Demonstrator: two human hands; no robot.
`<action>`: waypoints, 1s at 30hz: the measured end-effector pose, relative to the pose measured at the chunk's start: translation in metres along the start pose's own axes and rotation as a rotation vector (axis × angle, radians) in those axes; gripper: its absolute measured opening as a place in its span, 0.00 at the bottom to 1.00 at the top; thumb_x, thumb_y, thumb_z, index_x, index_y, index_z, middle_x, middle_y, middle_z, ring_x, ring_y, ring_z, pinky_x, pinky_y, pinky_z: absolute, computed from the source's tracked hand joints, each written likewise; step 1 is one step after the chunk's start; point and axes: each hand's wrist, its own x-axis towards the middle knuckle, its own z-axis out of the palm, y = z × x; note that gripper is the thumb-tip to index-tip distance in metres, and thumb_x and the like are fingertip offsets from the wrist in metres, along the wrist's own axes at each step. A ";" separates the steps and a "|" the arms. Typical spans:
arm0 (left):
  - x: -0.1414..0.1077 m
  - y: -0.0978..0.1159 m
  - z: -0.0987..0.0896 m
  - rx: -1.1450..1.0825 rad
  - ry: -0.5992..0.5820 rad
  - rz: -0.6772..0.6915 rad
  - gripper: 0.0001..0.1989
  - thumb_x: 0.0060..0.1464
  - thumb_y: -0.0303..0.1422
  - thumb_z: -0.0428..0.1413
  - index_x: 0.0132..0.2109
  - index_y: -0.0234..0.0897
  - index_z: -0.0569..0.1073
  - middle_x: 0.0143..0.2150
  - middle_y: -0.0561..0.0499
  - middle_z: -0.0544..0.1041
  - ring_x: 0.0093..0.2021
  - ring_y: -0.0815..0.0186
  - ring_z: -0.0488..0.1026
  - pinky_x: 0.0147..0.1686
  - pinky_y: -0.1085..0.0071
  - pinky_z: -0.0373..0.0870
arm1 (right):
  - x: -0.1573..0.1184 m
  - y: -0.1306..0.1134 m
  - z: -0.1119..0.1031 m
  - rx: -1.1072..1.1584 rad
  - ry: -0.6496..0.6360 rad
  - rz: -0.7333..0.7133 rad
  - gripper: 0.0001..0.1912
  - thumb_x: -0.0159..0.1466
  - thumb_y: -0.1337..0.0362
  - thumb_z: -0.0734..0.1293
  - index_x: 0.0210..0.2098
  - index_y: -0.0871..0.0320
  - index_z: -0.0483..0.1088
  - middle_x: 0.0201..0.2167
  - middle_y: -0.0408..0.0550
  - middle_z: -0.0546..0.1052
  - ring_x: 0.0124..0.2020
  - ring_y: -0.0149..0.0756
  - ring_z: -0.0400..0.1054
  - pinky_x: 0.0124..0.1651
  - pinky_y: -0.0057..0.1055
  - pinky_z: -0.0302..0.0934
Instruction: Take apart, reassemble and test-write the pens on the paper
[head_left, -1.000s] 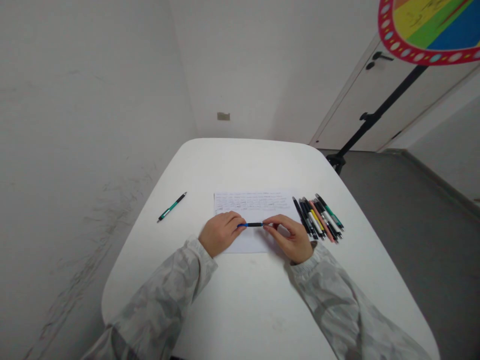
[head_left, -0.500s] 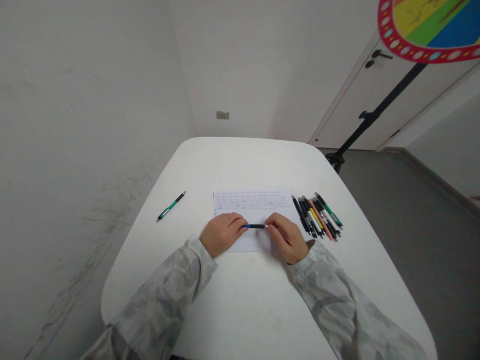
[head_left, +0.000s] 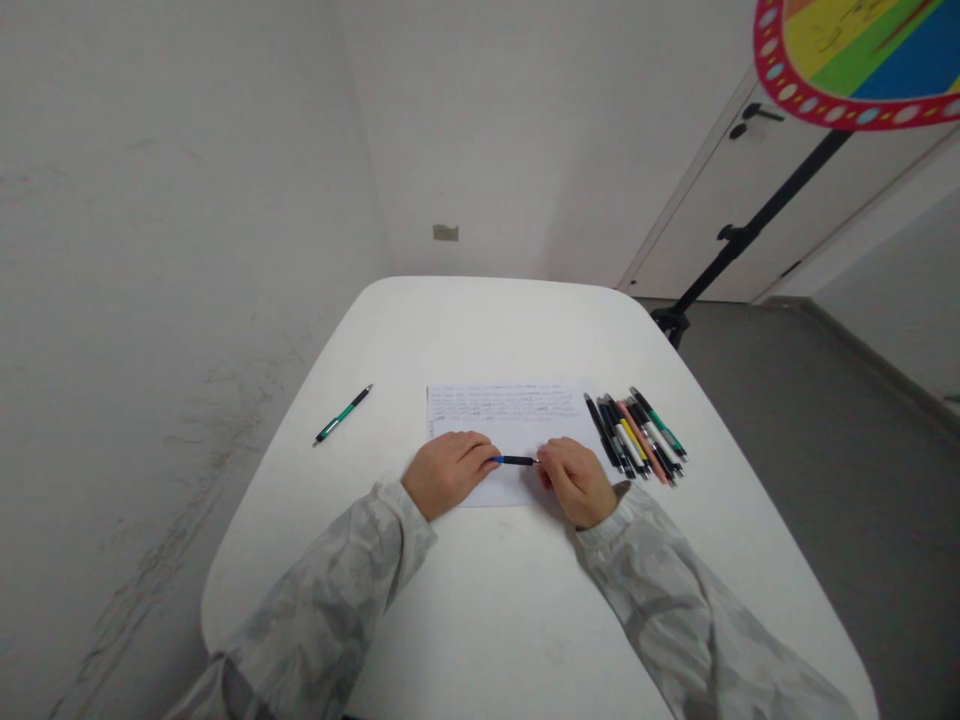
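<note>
A blue pen with a black grip (head_left: 517, 461) lies level between my two hands, over a sheet of paper (head_left: 495, 425) with rows of handwriting on its upper part. My left hand (head_left: 448, 472) is closed around the pen's blue end, which its fingers largely hide. At the other end, my right hand (head_left: 577, 482) has its fingers curled in and pinched at the metal tip. What exactly those fingertips cover there is hidden.
Several pens (head_left: 637, 435) lie in a loose bunch right of the paper. A single green pen (head_left: 343, 415) rests on the left of the white table (head_left: 480, 330). Beyond the table's right side, a black stand (head_left: 750, 235) carries a colourful wheel (head_left: 862, 60).
The right hand's fingers have curled further in around the pen's tip. The pen and left hand have shifted very slightly to the right and toward me.
</note>
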 end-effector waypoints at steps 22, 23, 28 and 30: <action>0.001 0.002 -0.002 -0.169 0.080 -0.127 0.11 0.73 0.37 0.56 0.54 0.37 0.76 0.46 0.45 0.82 0.44 0.63 0.81 0.47 0.66 0.82 | -0.001 0.005 0.004 0.080 0.094 0.128 0.28 0.79 0.50 0.54 0.24 0.52 0.59 0.19 0.41 0.64 0.21 0.34 0.58 0.27 0.34 0.52; 0.000 0.000 -0.003 -0.202 0.096 -0.165 0.11 0.73 0.38 0.55 0.54 0.37 0.76 0.46 0.45 0.81 0.42 0.64 0.81 0.45 0.67 0.82 | -0.002 0.007 0.003 0.075 0.143 0.150 0.28 0.79 0.50 0.54 0.23 0.52 0.58 0.19 0.41 0.63 0.21 0.34 0.58 0.27 0.34 0.52; -0.002 -0.003 -0.005 -0.272 0.165 -0.237 0.10 0.73 0.38 0.56 0.50 0.37 0.77 0.38 0.49 0.81 0.35 0.68 0.79 0.38 0.71 0.80 | -0.001 0.005 -0.003 -0.076 0.210 0.094 0.21 0.79 0.54 0.56 0.34 0.53 0.72 0.30 0.49 0.77 0.34 0.42 0.71 0.40 0.40 0.63; -0.003 -0.002 -0.005 -0.284 0.157 -0.215 0.11 0.73 0.39 0.57 0.48 0.36 0.78 0.38 0.49 0.82 0.34 0.69 0.79 0.37 0.72 0.80 | 0.002 -0.001 -0.002 -0.150 0.131 -0.027 0.14 0.76 0.54 0.62 0.52 0.55 0.76 0.45 0.56 0.82 0.47 0.50 0.74 0.51 0.47 0.64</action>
